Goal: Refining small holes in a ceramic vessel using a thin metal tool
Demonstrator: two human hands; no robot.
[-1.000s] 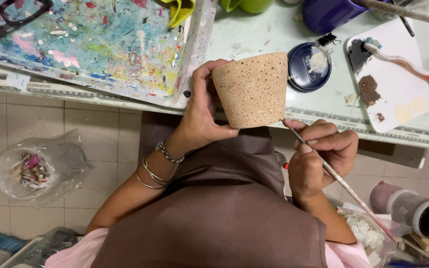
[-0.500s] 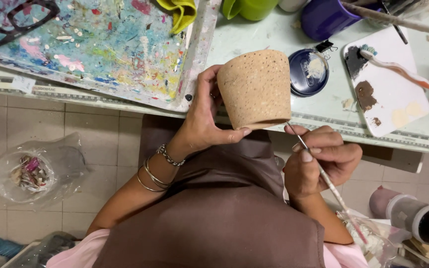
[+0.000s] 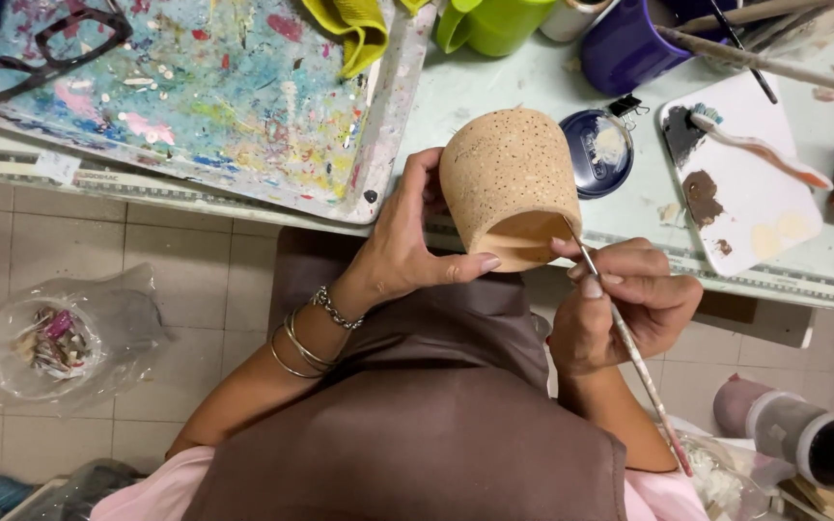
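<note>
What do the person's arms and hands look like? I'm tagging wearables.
Both forearms are bare, no gloves. The left hand has a beaded silver bracelet and thin metal bangles at the wrist. The right hand shows no jewellery. Pink sleeves begin near the shoulders.

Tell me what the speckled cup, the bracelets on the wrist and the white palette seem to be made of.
The speckled cup in the left hand looks like unglazed clay: matte tan, rough, dotted with dark flecks. The bracelets look like polished metal, thin and shiny silver. The white palette is smooth and flat, perhaps plastic or glazed tile; the look leaves it open. The right hand holds a thin brush.
</note>
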